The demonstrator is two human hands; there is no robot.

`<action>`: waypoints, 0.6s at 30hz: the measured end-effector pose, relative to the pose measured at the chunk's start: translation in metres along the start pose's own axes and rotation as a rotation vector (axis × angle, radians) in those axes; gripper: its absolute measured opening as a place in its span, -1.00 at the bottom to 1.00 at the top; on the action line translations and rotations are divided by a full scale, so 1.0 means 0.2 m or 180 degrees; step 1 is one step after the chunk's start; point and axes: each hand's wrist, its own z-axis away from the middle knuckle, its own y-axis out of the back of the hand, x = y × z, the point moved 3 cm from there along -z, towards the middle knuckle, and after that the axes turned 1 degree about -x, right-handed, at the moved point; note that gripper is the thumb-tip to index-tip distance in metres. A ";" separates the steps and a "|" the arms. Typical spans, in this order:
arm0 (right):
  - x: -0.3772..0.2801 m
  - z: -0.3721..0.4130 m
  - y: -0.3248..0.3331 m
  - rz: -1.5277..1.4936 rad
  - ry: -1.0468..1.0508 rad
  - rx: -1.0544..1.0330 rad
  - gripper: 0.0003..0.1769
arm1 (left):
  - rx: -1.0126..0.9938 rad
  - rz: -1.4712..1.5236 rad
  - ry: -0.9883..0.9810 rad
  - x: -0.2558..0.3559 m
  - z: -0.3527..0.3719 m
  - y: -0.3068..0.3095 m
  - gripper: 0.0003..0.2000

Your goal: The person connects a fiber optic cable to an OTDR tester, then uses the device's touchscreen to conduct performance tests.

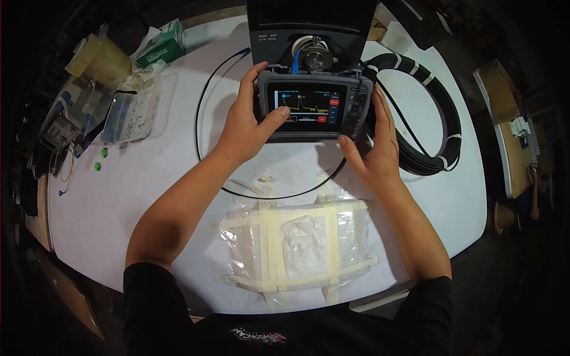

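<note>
Both hands grip a handheld OTDR tester (309,130) by its sides. Its lit screen (306,107) shows a yellow trace with peaks. My left hand (242,126) wraps the left edge, with its thumb lying over the lower left of the screen. Along the right edge, my right hand (380,154) has its fingers behind the casing and its thumb at the lower right corner. A blue fiber connector (295,62) stands at the tester's top edge. A black cable (197,127) loops around on the left and below the tester, its far end carrying another blue connector (242,52).
Behind the tester stands a dark machine (273,44) with a round metal fixture (316,58). A black cable coil (448,118) lies right. Leftward are a plastic tub (142,127), tape rolls (89,56) and a green wipes box (166,44). A taped plastic sheet (303,246) covers the front.
</note>
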 end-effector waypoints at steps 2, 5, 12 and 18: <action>-0.01 0.00 0.00 -0.0050 -0.0036 -0.0053 -0.03 | -0.0009 0.0040 0.0106 0.00 0.01 0.00 -0.18; 0.01 0.00 0.00 0.0084 -0.0023 -0.0016 -0.02 | -0.0060 0.0098 0.0185 0.01 0.01 0.00 -0.18; 0.01 0.00 0.00 0.0010 -0.0060 -0.0024 -0.02 | -0.0045 0.0146 0.0130 0.00 0.00 0.00 -0.18; 0.02 -0.01 0.00 0.0074 -0.0051 -0.0001 -0.03 | -0.0026 0.0011 0.0076 0.00 -0.01 0.00 -0.18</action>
